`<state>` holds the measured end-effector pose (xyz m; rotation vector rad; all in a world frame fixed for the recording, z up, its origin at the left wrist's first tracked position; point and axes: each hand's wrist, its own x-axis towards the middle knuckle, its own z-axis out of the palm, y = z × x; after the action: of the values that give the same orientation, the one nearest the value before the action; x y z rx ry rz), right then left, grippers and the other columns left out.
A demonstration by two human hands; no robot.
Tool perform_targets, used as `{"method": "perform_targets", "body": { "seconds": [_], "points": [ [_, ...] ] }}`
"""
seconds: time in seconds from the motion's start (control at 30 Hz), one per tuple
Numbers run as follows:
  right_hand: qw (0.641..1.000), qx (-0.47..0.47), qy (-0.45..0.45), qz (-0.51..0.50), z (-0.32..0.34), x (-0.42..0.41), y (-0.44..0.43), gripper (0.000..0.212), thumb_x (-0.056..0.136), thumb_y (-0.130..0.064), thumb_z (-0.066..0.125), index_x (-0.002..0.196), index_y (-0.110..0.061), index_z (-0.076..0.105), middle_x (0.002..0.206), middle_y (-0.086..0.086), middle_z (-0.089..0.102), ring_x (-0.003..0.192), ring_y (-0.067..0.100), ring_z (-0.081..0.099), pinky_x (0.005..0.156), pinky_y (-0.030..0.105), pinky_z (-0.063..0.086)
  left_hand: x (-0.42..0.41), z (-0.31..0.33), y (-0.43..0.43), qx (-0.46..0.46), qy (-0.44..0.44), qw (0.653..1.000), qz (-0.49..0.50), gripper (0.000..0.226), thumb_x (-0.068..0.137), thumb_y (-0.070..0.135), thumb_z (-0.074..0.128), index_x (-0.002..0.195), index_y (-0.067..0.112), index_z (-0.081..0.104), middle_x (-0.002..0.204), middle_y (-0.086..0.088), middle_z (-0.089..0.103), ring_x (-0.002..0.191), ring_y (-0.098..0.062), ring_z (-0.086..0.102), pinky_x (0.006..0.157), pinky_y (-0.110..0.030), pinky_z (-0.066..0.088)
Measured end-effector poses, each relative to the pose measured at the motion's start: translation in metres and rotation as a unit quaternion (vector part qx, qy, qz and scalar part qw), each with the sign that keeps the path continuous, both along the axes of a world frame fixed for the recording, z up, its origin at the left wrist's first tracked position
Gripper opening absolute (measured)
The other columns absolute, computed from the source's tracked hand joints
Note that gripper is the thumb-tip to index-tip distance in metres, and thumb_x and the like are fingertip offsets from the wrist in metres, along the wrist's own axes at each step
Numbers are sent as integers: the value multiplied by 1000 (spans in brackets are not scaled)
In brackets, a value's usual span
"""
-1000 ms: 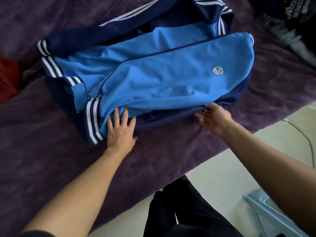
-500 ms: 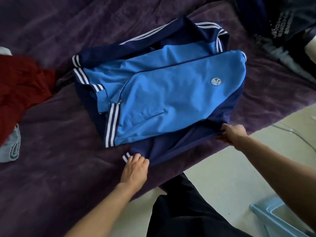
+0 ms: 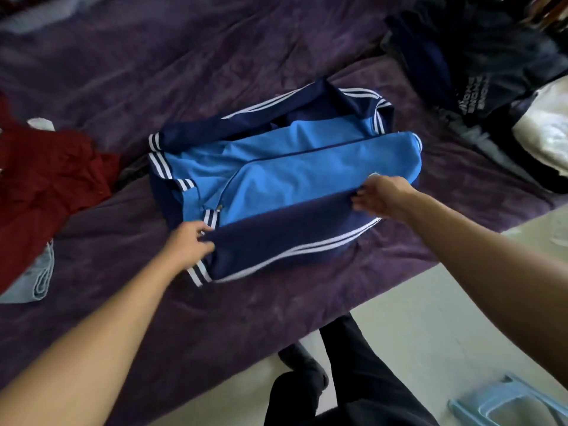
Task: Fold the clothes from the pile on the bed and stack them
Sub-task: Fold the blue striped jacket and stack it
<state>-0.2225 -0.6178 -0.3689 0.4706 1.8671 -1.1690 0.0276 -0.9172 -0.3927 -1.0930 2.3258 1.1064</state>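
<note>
Pinching the navy sleeve (image 3: 285, 238) with your left hand (image 3: 189, 244) and right hand (image 3: 379, 195), you're mid-fold at frame centre; next lay it flat across the jacket (image 3: 307, 167)

We record: blue jacket (image 3: 307, 176) on the purple bed (image 3: 215, 72), its navy sleeve (image 3: 285, 238) laid across the front. Left hand (image 3: 187, 244) pinches the cuff end; right hand (image 3: 381, 195) grips the shoulder end. Red garment (image 3: 49, 179) at left; dark clothes pile (image 3: 470, 59) at far right.

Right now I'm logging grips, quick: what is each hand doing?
Left hand: closed, pinching the cuff end of the navy white-striped sleeve of the blue track jacket.
Right hand: closed on the sleeve's shoulder end.
</note>
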Motion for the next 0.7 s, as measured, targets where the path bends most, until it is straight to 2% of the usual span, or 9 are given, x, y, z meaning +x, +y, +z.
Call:
{"method": "perform_targets", "body": {
  "seconds": [0.1,0.23,0.33,0.4,0.47,0.5,0.57,0.6,0.7],
  "points": [
    [997,-37,40,-53,-19,-33,-27,9,93,-21,51,92,-18,60,88,6,69,65,20,70,53,24,47,-27,-12,-37,-168,-45,982,78,35,80,18,72,114,12,62,111,-16,64,104,-35,60,87,-40,47],
    [966,150,161,-137,-62,-63,23,19,89,-14,51,97,-10,69,107,17,68,93,30,66,73,36,48,-33,-31,-15,-243,-109,959,-102,39,81,22,67,119,20,60,118,-14,54,110,-36,51,89,-44,44],
    [964,221,50,-141,-93,-72,62,34,94,-22,53,125,-10,59,123,8,64,109,25,62,80,29,46,-30,-55,27,-251,-173,917,-257,65,81,33,67,140,28,39,145,-7,35,134,-27,33,103,-41,33],
    [959,108,-28,-261,-109,-72,65,43,92,-23,59,131,-6,53,115,9,61,89,27,63,74,33,52,-29,-76,45,-254,-210,901,-283,80,82,40,67,148,31,22,156,-9,16,144,-27,15,110,-41,24],
    [960,84,-35,-266,-118,-71,53,42,88,-23,67,122,0,58,103,13,61,82,27,63,71,36,57,-33,-92,51,-260,-233,894,-280,72,86,41,62,146,33,24,158,-9,14,145,-27,12,111,-43,22],
    [961,88,-20,-261,-122,-75,46,37,87,-22,69,115,0,60,99,12,63,84,26,63,67,28,58,-37,-96,52,-264,-238,893,-276,58,89,38,57,142,33,34,156,-7,19,144,-26,15,111,-42,23],
    [963,130,87,-218,-120,-87,35,25,84,-22,70,99,-3,64,89,6,63,81,17,58,45,14,45,-40,-101,53,-266,-231,899,-260,35,94,29,49,128,31,54,150,-2,34,141,-25,24,108,-42,26],
    [954,153,147,-213,-115,-96,35,21,82,-25,71,85,-5,64,79,4,61,76,15,54,42,19,40,-39,-101,55,-260,-220,906,-251,30,95,26,47,123,27,59,146,-3,39,139,-27,28,107,-43,28],
    [926,176,278,-183,-100,-128,43,31,72,-40,69,66,-15,51,61,-7,51,66,10,48,55,24,38,-33,-94,61,-224,-177,933,-219,28,98,22,45,117,13,63,148,-13,38,137,-37,31,108,-48,29]
  ]
}}
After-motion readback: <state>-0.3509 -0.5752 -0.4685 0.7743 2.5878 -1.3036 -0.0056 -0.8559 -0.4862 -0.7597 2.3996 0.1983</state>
